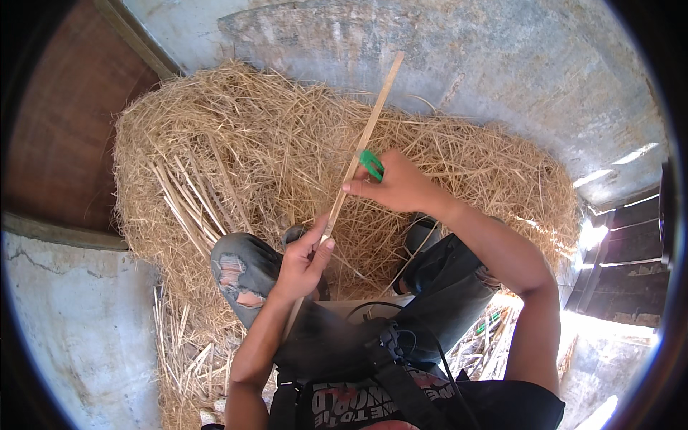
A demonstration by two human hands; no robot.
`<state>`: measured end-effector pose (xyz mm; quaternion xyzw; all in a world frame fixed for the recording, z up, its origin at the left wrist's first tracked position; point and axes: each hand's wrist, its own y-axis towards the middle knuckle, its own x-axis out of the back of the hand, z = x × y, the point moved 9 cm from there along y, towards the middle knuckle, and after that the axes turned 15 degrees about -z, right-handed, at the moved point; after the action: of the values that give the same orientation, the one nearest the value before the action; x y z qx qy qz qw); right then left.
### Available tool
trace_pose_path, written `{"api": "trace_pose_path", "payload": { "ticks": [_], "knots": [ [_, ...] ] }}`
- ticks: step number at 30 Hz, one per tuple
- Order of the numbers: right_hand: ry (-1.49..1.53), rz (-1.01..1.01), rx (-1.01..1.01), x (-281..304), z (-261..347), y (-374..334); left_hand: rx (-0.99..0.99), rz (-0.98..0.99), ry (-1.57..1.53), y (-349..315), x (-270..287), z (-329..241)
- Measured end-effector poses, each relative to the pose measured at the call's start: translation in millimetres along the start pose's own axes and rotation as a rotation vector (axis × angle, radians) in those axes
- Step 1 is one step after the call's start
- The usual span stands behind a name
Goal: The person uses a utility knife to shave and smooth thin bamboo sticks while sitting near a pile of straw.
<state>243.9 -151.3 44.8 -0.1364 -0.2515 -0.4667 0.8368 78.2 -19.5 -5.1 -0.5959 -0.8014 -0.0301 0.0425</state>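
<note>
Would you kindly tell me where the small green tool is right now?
In the head view, the green tool sits just right of centre, gripped in the right hand against the long stick, above the straw pile.

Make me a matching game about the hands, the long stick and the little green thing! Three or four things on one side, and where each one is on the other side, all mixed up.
Things:
1. left hand
2. right hand
3. thin stick
4. straw pile

Places or states:
A. pinches a small green tool against the stick
B. spread over the concrete floor in front of the knees
C. grips the stick's lower part, near the torn trouser knee
D. slants up and away across the straw

Pairs: 1-C, 2-A, 3-D, 4-B
</note>
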Motion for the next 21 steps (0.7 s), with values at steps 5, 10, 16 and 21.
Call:
{"api": "trace_pose_path", "payload": {
  "ticks": [5,10,16,21],
  "knots": [
    [-0.095,0.006,0.112,-3.1,5.4,-1.7,0.001,-0.006,0.035,1.0,-0.3,-1.0],
    [-0.131,0.453,0.195,-38.6,23.9,-35.7,-0.015,-0.207,0.272,13.7,28.3,8.9],
    [-0.192,0.271,0.098,-23.8,0.3,-18.3,0.074,-0.168,0.156,10.6,24.6,6.7],
    [-0.344,-0.054,0.055,26.8,-7.8,16.6,0.07,-0.035,0.123,3.7,13.1,11.0]
  ]
}}
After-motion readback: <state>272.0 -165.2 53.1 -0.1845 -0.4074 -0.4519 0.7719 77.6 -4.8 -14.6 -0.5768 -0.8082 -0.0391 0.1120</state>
